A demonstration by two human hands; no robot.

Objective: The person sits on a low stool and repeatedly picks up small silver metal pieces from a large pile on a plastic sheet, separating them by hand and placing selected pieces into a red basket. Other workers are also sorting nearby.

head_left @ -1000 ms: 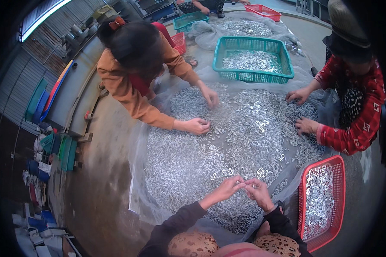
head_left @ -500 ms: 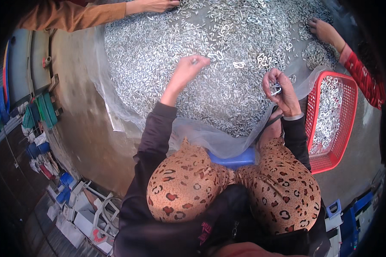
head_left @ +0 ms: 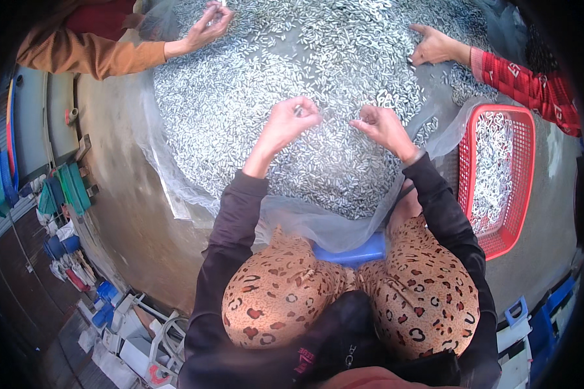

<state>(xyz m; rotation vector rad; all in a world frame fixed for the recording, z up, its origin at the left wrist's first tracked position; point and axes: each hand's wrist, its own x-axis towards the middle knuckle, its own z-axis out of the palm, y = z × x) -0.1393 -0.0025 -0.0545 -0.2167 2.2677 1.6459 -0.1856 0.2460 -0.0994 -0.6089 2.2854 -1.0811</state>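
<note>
Grip, left hand [head_left: 291, 123]: fingers curled together, thumb meeting the fingertips just above the heap of small silvery fish [head_left: 292, 71]. Whether a fish is pinched between them cannot be told. Grip, right hand [head_left: 384, 126]: fingers likewise drawn together over the same heap, contents too small to make out. The two hands are near each other, apart, both at the near edge of the pile.

Nearest the wearer: knees in leopard-print trousers [head_left: 285, 292], dark sleeves on both forearms, and a blue stool [head_left: 360, 251] showing between the legs. A clear plastic sheet [head_left: 175, 188] lies under the fish on the concrete floor [head_left: 120, 214]; its near edge is gathered up against the knees.

To the right, just beside the right forearm, a red plastic basket [head_left: 525, 188] stands on the floor, rectangular, with slotted walls, partly filled with the same fish. The sheet's edge laps against its left rim.

To the left, along the floor's edge, green and blue flat items and small blue containers lie in shadow; any labels are too small to tell.

Far side of the heap: a second person's hand [head_left: 207, 26], orange sleeve, works at the upper left with fingers bunched. A third person's hand [head_left: 435, 47], red patterned sleeve, rests flat on the fish at the upper right. Both are well apart from the wearer's hands.
</note>
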